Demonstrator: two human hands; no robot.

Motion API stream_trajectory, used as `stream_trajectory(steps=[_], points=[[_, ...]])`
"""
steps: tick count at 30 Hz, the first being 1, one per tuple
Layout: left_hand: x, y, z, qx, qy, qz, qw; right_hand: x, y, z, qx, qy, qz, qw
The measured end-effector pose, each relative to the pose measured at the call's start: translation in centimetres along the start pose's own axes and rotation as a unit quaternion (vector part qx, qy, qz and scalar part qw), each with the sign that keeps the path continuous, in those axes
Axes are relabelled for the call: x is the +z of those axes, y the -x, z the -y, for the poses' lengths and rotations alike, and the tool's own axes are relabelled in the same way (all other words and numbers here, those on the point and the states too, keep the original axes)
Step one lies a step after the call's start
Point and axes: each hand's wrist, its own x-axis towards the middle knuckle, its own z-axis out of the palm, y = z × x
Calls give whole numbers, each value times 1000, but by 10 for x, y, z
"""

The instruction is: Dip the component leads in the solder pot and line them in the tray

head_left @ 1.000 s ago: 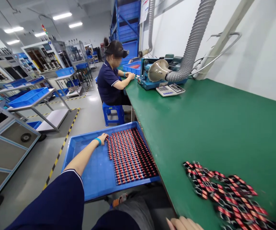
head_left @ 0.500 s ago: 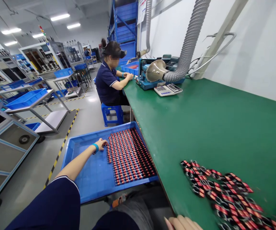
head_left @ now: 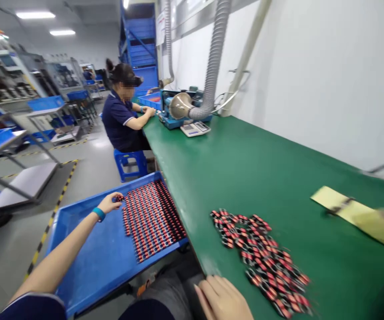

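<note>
My left hand (head_left: 110,202), with a teal band at the wrist, reaches over the blue tray (head_left: 88,266). Its fingers pinch a small dark red-and-black ring-shaped part (head_left: 120,198) at the upper left end of the laid-out rows. Those rows of like parts (head_left: 152,218) fill the tray's right side. At the table's near edge rests my right hand (head_left: 225,298), fingers together and curled; whatever lies under them is hidden. A loose heap of the same ring-shaped parts (head_left: 262,253) lies on the green table (head_left: 245,169), just right of that hand.
Farther along the table sits a person (head_left: 125,111) on a blue stool (head_left: 130,164). Beyond the heap stand a calculator (head_left: 195,129) and a blue machine with an extraction funnel (head_left: 180,106). A yellow strip (head_left: 355,213) lies at the right. Carts (head_left: 18,182) stand left.
The view has swung right, bringing the yellow strip into sight. More of my right hand shows at the table edge. My left hand stays at the upper left end of the rows.
</note>
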Motion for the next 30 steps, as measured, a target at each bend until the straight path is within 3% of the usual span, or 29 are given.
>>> stream_trajectory(steps=[3, 6, 9, 11, 14, 21, 30], points=[[7, -5, -73, 144, 34, 30, 989, -6, -6, 8, 37, 9, 8, 999], [42, -8, -160, 279, 24, 104, 954, -9, -5, 13, 64, 33, 23, 997], [86, -8, -229, 346, -32, 175, 921, -10, -3, 15, 74, 46, 32, 996], [105, -7, -254, 352, -71, 176, 916, -10, -3, 16, 77, 53, 35, 995], [113, -4, -259, 335, -102, 132, 928, -11, -3, 15, 79, 55, 36, 995], [119, 10, -229, 279, -98, 23, 955, -11, -4, 15, 77, 47, 32, 995], [135, 1, -226, 282, -112, -75, 950, -12, -4, 16, 84, 57, 33, 994]])
